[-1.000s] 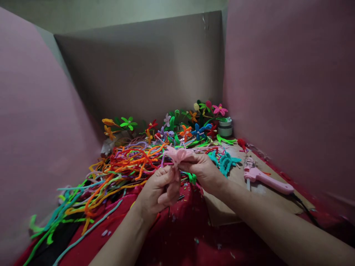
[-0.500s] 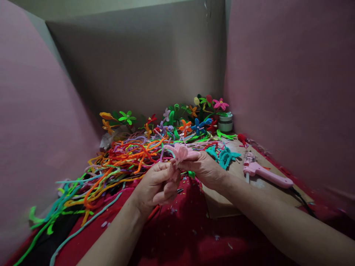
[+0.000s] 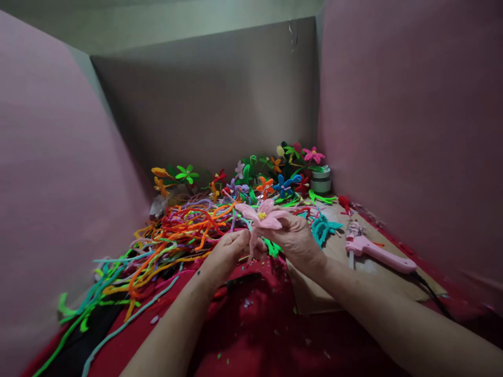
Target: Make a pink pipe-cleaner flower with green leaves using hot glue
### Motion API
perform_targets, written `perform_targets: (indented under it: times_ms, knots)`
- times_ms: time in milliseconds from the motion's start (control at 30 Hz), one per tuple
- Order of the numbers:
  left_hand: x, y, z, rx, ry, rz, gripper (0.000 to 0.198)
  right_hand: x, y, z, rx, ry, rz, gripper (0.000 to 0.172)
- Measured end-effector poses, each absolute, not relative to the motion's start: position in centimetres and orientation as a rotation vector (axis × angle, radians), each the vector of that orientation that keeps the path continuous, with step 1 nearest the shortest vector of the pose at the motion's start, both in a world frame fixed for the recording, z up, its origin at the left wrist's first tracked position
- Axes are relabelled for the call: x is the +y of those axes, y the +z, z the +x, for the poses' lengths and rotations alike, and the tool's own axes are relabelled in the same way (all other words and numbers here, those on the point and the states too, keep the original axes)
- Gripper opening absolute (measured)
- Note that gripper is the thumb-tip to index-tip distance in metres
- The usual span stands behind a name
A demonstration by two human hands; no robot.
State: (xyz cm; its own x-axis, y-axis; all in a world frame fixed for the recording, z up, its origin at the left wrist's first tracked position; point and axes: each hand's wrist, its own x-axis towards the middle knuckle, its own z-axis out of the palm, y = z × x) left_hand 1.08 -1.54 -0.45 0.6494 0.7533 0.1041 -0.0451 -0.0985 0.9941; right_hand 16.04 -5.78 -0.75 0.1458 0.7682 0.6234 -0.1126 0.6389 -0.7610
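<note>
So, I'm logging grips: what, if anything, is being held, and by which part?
A pink flower: the right hand holds it by its right-side petals; the left hand is just below, exact hold unclear.

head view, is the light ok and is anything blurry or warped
Head view: dim overall, with a soft pale patch on the grey back panel; head view: dark shadow across the red cloth; head view: pink flower slightly soft but petals distinct; head view: pink side panels seemingly stretched, wide-angle style.

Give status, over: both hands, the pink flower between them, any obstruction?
Right hand pinching pink flower; left hand at its lower petal, grip unclear. Yellow centre showing. Nothing seen blocking; glue gun lies off to the right.
</note>
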Motion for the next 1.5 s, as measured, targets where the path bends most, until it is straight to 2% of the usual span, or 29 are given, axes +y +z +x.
perform_targets:
  times_ms: [100,200,300,367,500,667,800,933,1067,1367,1500]
  knots:
    - [-1.6,0.5,0.7,0.737,1.043,1.604,0.025,-6.2,-0.6,16.2,-1.378,0.454,-0.736,0.012]
    - [-2.4,2.0,-0.2,0.700,1.248,1.458,0.029,-6.5,-0.5,16.3,-1.461,0.181,-0.810,0.013]
    - [-3.7,3.2,-0.9,0.647,1.127,1.448,0.043,-6.5,-0.4,16.5,-1.532,-0.062,-0.809,0.015]
    - [-4.4,3.5,-1.1,0.710,1.060,1.505,0.042,-6.6,-0.4,16.5,-1.580,-0.153,-0.810,0.014]
    - [-5.0,3.7,-0.8,0.785,0.885,1.526,0.032,-6.8,-0.4,16.4,-1.618,-0.185,-0.803,0.012]
    - [-4.9,3.8,-0.6,0.702,0.751,1.115,0.021,-7.1,-0.6,15.8,-1.591,-0.125,-0.783,0.018]
    - [-5.4,2.8,-0.5,0.603,0.847,0.933,0.029,-7.2,-0.5,15.7,-1.582,-0.143,-0.822,0.020]
    - [-7.1,2.0,0.3,0.554,0.848,1.010,0.038,-7.3,-0.4,15.9,-1.589,-0.252,-0.823,0.016]
    - [-8.4,2.4,1.6,0.639,0.885,1.054,0.026,-7.3,-0.4,15.9,-1.612,-0.307,-0.789,0.014]
    - [-7.8,2.4,2.8,0.763,0.922,1.231,0.031,-6.9,-0.6,16.2,-1.587,-0.305,-0.771,0.012]
    - [-7.7,3.1,1.4,0.887,0.869,1.331,0.023,-7.0,-0.6,16.1,-1.573,-0.278,-0.781,0.012]
